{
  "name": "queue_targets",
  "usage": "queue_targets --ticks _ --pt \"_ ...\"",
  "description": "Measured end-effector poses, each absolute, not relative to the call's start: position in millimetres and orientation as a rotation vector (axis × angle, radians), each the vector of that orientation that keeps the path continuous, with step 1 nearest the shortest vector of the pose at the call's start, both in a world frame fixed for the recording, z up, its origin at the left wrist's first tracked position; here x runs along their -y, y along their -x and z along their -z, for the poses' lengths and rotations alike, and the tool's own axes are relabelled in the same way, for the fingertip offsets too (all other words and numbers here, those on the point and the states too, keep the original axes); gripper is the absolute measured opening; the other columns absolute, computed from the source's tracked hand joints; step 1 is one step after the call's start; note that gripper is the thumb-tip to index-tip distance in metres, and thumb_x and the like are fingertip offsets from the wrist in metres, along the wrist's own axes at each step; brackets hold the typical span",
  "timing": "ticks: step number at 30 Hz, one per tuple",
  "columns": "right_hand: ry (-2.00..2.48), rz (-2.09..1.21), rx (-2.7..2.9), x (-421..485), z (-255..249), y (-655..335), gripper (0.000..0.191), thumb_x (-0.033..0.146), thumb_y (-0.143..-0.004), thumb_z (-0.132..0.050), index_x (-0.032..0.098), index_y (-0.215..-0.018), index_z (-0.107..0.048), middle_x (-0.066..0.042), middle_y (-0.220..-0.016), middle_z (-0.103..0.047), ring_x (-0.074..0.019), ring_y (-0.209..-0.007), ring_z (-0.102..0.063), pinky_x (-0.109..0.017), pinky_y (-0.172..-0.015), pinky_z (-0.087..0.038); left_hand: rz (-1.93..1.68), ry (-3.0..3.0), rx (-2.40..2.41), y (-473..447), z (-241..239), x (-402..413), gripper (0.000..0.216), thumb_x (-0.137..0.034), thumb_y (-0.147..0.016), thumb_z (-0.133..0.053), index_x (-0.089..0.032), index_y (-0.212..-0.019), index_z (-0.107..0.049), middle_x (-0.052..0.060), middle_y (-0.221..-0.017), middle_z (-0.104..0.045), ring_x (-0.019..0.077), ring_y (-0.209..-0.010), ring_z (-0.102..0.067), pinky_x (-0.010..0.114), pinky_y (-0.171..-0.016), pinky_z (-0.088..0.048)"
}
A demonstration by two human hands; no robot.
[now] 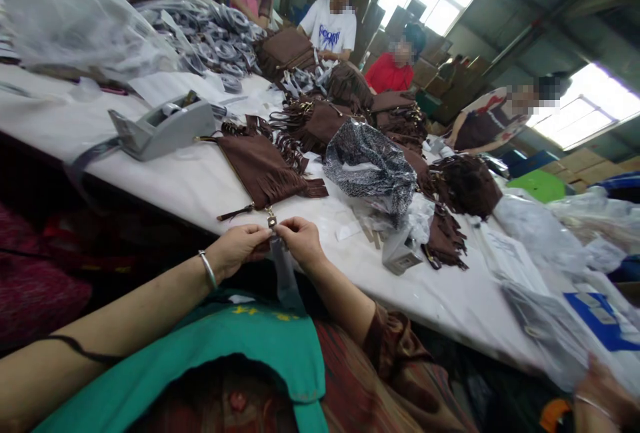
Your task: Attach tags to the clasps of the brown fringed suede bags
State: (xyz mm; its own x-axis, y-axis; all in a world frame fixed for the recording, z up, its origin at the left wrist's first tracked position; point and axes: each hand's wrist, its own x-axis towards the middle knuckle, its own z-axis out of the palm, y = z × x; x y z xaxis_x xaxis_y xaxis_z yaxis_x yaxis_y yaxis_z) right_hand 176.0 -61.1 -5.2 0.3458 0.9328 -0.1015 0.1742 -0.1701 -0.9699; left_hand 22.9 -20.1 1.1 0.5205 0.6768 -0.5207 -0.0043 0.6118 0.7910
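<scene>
A brown fringed bag (267,166) with a zip along one edge lies flat near the table's front edge. From its corner a gold-coloured metal clasp (271,220) hangs over the edge, between my two hands. My left hand (237,246), with a silver bangle at the wrist, pinches a translucent greyish strip (284,270) just below the clasp. On the strip's other side my right hand (303,240) is closed in a pinch at the same spot. The strip's lower end drops toward my green apron (210,353). Fingertips partly cover where strip and clasp meet.
A grey tape dispenser (167,128) stands left of the bag. Black-and-white patterned material in plastic (367,166) lies to the right, before piled brown bags (325,126). Several people work across the table (450,306); another person's hand (603,386) is at lower right.
</scene>
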Motion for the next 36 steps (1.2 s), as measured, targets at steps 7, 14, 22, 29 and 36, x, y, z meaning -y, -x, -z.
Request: queue_targets --ticks 7,14,22,29,36 --pt "1.618 -0.948 1.002 48.0 17.4 -173.8 0.027 0.042 -0.070 -0.069 0.016 -0.074 -0.069 0.000 -0.064 -0.066 -0.0140 -0.061 -0.058 -0.023 -0.058 -0.046 -0.317 -0.746 -0.841 -19.8 9.4 42.5 0.036 -0.047 -0.076 -0.070 -0.015 -0.093 -0.064 0.009 -0.087 -0.072 0.0188 -0.076 -0.068 0.029 -0.069 -0.054" --pt "1.763 -0.825 1.330 28.4 28.7 -178.9 0.026 0.030 -0.084 -0.058 0.021 -0.104 -0.072 -0.001 -0.081 -0.072 -0.0169 -0.078 -0.065 -0.028 -0.076 -0.052 -0.396 -0.655 -0.986 -17.1 16.5 55.2 0.027 -0.039 -0.081 -0.065 -0.014 -0.089 -0.066 0.010 -0.078 -0.072 0.0195 -0.066 -0.067 0.032 -0.067 -0.055" --pt "1.643 -0.956 1.575 -0.3 28.6 -178.1 0.021 0.019 -0.082 -0.058 0.023 -0.094 -0.076 0.000 -0.086 -0.073 -0.0154 -0.084 -0.066 -0.026 -0.079 -0.052 -0.546 -0.665 -1.092 -18.6 14.3 45.6 0.023 -0.038 -0.075 -0.067 -0.016 -0.082 -0.066 0.007 -0.071 -0.070 0.0186 -0.058 -0.066 0.029 -0.057 -0.054" --pt "1.683 -1.120 1.338 9.5 18.3 -179.9 0.025 0.024 -0.082 -0.062 0.018 -0.105 -0.070 0.002 -0.068 -0.067 -0.0106 -0.056 -0.059 -0.020 -0.053 -0.048 -0.688 -0.739 -1.201 -25.7 22.4 36.5 0.028 -0.043 -0.068 -0.069 -0.017 -0.071 -0.062 0.004 -0.064 -0.066 0.0176 -0.054 -0.062 0.027 -0.048 -0.049" --pt "1.660 -1.182 1.332 35.4 15.8 -185.4 0.011 0.029 -0.079 -0.064 0.018 -0.081 -0.063 0.004 -0.059 -0.061 -0.0113 -0.050 -0.060 -0.019 -0.046 -0.045 -0.754 -0.823 -1.232 -28.7 26.8 32.1 0.031 -0.048 -0.065 -0.067 -0.017 -0.069 -0.064 0.002 -0.058 -0.064 0.0165 -0.052 -0.058 0.025 -0.045 -0.042"
